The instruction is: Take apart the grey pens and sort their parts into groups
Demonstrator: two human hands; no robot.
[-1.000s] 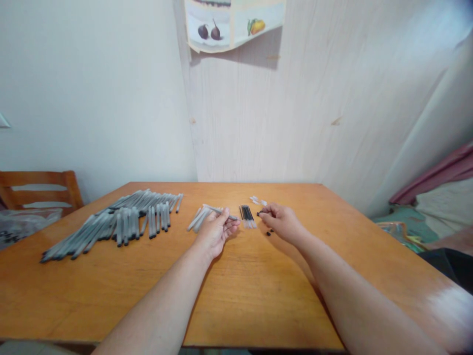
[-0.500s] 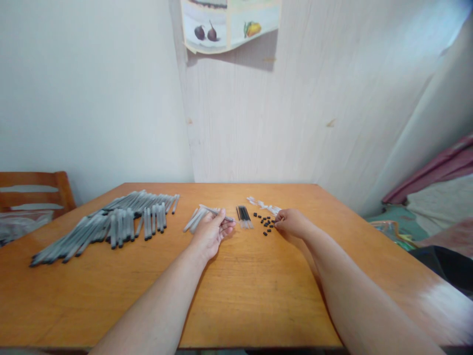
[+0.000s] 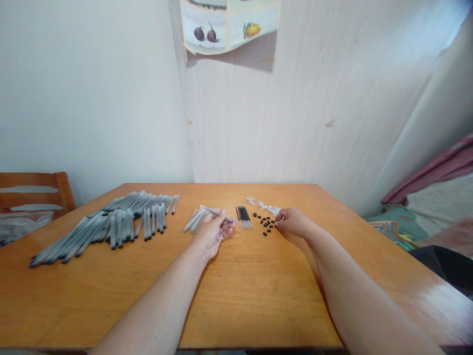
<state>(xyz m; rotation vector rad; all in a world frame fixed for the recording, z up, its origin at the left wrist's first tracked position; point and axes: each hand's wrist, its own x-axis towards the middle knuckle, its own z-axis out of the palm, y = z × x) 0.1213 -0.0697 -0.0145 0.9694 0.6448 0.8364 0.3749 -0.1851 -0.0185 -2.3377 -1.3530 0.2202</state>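
Note:
Between its thumb and fingers, my left hand [image 3: 209,237] grips a slim pen [image 3: 229,220], clear with a dark core, its tip pointing right. My right hand [image 3: 293,223] is closed in a pinch at the right edge of a scatter of small black plugs [image 3: 266,226]; what its fingertips hold is hidden. Dark pen refills with pale tips [image 3: 244,215] lie in a row between the two hands. Behind my left hand rest several clear pen barrels [image 3: 192,220]. Small whitish translucent pieces [image 3: 260,203] lie just beyond the black plugs.
A large heap of clear pens with black ends [image 3: 121,217] covers the left of the wooden table [image 3: 236,305]. The wall [image 3: 258,123] rises behind the far edge. A wooden chair [image 3: 33,197] stands at left; cloth and a black item [image 3: 443,266] are at right.
Almost nothing differs. Both hands stay in the same places, with the pen still in my left hand.

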